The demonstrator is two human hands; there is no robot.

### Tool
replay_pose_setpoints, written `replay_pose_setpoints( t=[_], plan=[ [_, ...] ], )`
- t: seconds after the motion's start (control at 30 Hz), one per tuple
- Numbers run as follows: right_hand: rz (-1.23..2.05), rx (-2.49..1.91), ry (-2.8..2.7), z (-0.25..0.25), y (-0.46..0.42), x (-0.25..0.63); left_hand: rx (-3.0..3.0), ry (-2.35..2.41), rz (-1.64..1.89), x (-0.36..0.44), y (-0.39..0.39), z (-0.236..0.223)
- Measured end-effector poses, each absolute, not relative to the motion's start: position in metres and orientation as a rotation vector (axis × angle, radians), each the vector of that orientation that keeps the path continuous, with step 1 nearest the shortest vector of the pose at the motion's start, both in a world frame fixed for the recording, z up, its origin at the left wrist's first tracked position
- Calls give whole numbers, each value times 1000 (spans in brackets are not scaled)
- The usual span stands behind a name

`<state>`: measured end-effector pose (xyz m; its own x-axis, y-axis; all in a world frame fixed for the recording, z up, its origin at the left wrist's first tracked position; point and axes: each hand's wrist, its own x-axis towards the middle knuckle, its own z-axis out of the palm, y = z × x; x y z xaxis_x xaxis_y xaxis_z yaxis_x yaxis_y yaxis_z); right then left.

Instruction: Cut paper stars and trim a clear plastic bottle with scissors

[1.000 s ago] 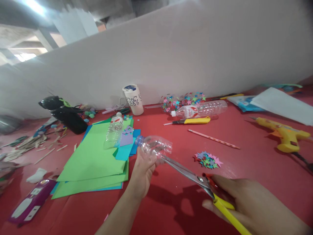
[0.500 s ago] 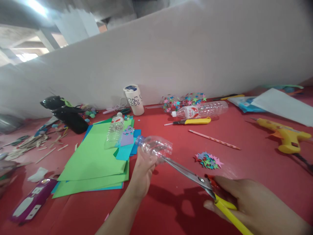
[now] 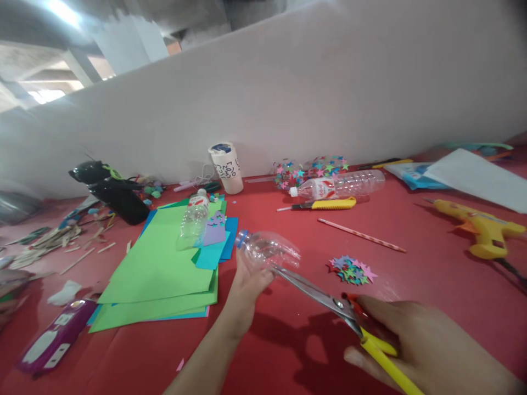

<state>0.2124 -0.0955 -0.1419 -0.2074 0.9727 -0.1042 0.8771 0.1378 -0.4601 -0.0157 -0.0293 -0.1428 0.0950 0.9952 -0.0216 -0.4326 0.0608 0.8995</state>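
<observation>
My left hand [image 3: 247, 293] is closed around a clear plastic bottle top [image 3: 267, 249] with a blue cap, held tilted above the red table. Its cut end points right. My right hand [image 3: 415, 340] grips scissors [image 3: 329, 302] by their yellow and red handles. The long metal blades look nearly together, and their tips touch or overlap the lower side of the bottle piece. Whether plastic lies between the blades I cannot tell. A pile of foam stars [image 3: 352, 270] lies to the right of the bottle piece.
Green sheets [image 3: 160, 269] with a small bottle [image 3: 193, 219] lie left. Behind are a white tumbler [image 3: 226, 167], a lying bottle [image 3: 341, 185] and a yellow cutter [image 3: 333, 204]. A pencil [image 3: 362, 235] and glue gun [image 3: 481, 225] lie right, a purple case [image 3: 57, 337] left.
My left hand and the bottle piece have shifted slightly right, and the piece has turned a little, its cut end lower. The scissors have barely moved.
</observation>
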Motion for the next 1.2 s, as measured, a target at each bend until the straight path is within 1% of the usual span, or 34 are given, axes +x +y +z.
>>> replay_pose_setpoints(
  t=[0.33, 0.4, 0.7, 0.93, 1.07, 1.2],
  plan=[
    [754, -1943, -2156, -135, -92, 209, 874, 829, 1284, -14, -30, -143],
    [831, -1972, -2148, -134, -91, 208, 885, 809, 1286, -15, -29, -144],
    [705, -1875, -2198, -144, -91, 213, 932, 833, 1262, -11, -33, -142],
    [740, -1890, -2187, -146, -91, 212, 1011, 813, 1199, -12, -33, -145],
    [797, -1950, -2148, -145, -88, 211, 1005, 832, 1227, -11, -32, -144],
    [779, -1973, -2152, -144, -86, 210, 1020, 806, 1203, -10, -32, -143]
  ],
)
